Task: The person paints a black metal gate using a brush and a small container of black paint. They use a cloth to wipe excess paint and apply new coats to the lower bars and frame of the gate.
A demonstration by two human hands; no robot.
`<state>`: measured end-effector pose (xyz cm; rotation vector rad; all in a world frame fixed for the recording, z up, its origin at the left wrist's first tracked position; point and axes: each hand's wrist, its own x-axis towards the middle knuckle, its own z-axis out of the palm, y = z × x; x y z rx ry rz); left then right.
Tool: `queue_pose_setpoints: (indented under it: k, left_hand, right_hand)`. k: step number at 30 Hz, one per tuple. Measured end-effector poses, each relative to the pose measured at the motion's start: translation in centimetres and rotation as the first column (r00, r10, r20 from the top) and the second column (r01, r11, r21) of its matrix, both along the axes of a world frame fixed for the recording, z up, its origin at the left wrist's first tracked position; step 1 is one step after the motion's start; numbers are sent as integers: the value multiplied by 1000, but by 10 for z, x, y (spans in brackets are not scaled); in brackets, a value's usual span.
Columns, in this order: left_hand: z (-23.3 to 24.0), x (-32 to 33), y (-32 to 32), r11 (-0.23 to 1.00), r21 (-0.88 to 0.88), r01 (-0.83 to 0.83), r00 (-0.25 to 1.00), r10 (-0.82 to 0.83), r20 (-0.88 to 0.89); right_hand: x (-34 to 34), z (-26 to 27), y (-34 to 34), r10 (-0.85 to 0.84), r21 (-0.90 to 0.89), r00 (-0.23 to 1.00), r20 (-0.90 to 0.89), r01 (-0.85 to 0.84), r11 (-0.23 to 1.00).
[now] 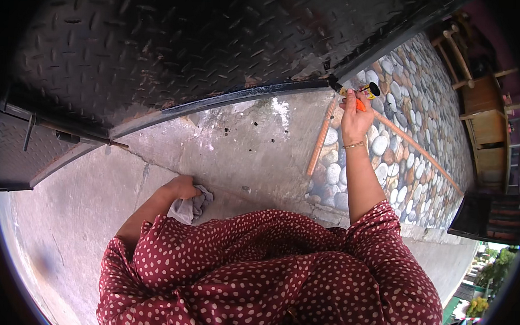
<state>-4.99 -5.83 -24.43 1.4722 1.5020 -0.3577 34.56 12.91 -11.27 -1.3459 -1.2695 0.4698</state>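
Note:
My right hand (357,112) grips a paintbrush with an orange handle (360,105). Its dark bristles (334,83) touch or nearly touch the lower corner of a black diamond-plate metal gate (182,43). Just beyond the fingers is a small yellow-labelled can (369,91) with a black top or opening; whether the hand holds it or it stands behind, I cannot tell. Low on the left, my left hand (182,187) is closed on a grey cloth (194,205) above the concrete floor. Black specks (226,130) dot the concrete below the gate's bottom edge.
A sliding bolt (85,135) juts from the gate at left. Pebble-patterned flooring (415,146) with orange-brown edging strips (419,146) covers the right side. Wooden furniture (486,140) lines the far right, above a dark object (488,217). Pale patches mark the concrete floor (260,162).

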Motion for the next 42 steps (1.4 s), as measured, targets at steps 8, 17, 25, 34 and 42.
queue_pose_setpoints:
  k: [8, 17, 25, 34, 42]
  left_hand:
    - [-1, 1, 2, 999, -46, 13, 998, -16, -53]
    - [2, 1, 3, 1000, -10, -27, 1000, 27, 4]
    - [-4, -4, -5, 999, 3, -47, 999, 46, 24]
    - [16, 6, 1, 997, -31, -69, 996, 70, 53]
    - [-14, -11, -17, 993, 8, -115, 993, 115, -12]
  right_hand:
    - [-40, -17, -19, 185, -146, 982, 34, -179, 973]
    - [29, 31, 25, 126, -70, 876, 466, -106, 992]
    - [15, 126, -6, 82, 125, 784, 615, -199, 972]
    - [50, 55, 8, 368, -196, 558, 743, -345, 918]
    - [51, 125, 0, 167, 153, 814, 556, -298, 942]
